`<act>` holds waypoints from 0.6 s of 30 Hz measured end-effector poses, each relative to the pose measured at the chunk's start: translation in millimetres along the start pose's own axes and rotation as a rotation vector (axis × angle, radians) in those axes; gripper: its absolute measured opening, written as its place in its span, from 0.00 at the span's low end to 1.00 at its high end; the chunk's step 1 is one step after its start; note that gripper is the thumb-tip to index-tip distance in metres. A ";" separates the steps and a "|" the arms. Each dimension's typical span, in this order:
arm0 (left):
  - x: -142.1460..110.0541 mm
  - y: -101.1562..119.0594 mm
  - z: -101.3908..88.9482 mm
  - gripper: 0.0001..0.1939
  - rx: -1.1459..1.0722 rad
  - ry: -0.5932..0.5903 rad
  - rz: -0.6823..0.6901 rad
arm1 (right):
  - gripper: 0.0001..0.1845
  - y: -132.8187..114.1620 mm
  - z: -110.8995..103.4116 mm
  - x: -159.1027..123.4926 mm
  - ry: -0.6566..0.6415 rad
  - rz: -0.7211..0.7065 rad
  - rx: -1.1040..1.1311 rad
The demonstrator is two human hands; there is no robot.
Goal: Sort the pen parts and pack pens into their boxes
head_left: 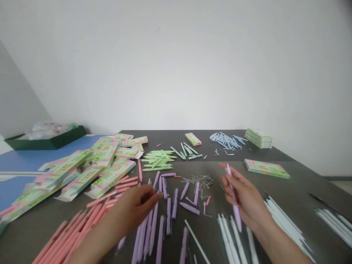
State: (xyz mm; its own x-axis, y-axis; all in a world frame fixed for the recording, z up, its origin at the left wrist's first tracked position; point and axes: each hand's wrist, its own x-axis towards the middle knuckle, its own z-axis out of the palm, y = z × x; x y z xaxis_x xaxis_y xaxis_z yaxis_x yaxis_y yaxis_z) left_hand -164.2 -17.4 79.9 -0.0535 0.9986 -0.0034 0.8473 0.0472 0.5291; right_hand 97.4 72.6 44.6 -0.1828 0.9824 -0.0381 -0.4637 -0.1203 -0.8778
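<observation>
My right hand point(242, 192) grips a purple pen barrel point(235, 211), slanted with its upper end between thumb and fingers. A small reddish piece point(222, 165) shows by those fingertips; whether it is held I cannot tell. My left hand point(139, 201) hovers over purple pen barrels point(154, 227), thumb and fingers curled together; anything between them is hidden. Shorter purple pen parts point(189, 208) and small springs point(203, 179) lie scattered between my hands. White refill-like sticks point(229, 238) rest below my right hand.
Red pen barrels point(79, 227) lie at front left, packaged pen boxes point(101, 157) behind them. Green pen parts point(158, 160) and blue pen parts point(227, 140) sit further back. Boxes point(258, 138) are stacked at back right; a dark green tray point(49, 142) stands far left.
</observation>
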 end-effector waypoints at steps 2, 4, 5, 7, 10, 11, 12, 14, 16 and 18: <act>-5.1 -18.5 -7.2 0.19 0.231 0.002 -0.109 | 0.18 0.8 0.8 -2.0 -0.024 0.038 -0.060; -14.9 -27.9 2.0 0.17 0.334 -0.039 -0.178 | 0.19 1.9 5.0 -7.0 -0.056 0.056 -0.129; -20.3 -28.9 10.2 0.16 0.359 -0.080 -0.217 | 0.19 2.5 7.7 -9.9 -0.077 0.058 -0.160; -29.2 -25.4 28.0 0.14 0.386 -0.089 -0.248 | 0.20 4.0 13.0 -14.9 -0.121 0.054 -0.217; -33.3 -17.9 46.5 0.13 0.411 -0.062 -0.289 | 0.21 6.7 17.7 -18.1 -0.172 0.030 -0.301; -32.3 -17.4 49.7 0.13 0.418 -0.059 -0.295 | 0.21 7.8 18.1 -17.9 -0.184 0.021 -0.327; -30.6 -18.3 51.8 0.14 0.425 -0.058 -0.298 | 0.21 8.9 18.1 -17.3 -0.193 0.010 -0.352; -26.0 -24.0 53.3 0.15 0.425 -0.055 -0.301 | 0.20 11.2 17.1 -15.3 -0.203 0.002 -0.395; -22.1 -32.2 51.8 0.14 0.390 -0.017 -0.303 | 0.19 13.7 15.6 -13.5 -0.211 -0.010 -0.437; -20.2 -38.8 47.3 0.13 0.256 0.069 -0.288 | 0.17 16.2 14.6 -13.8 -0.214 -0.076 -0.518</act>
State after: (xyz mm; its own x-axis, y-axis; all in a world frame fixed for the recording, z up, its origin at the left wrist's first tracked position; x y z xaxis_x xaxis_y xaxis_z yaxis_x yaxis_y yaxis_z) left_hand -170.9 -38.2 19.3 -0.3365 0.9399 -0.0588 0.8963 0.3388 0.2863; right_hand 79.8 55.0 37.9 -0.3625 0.9281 0.0851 -0.0061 0.0889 -0.9960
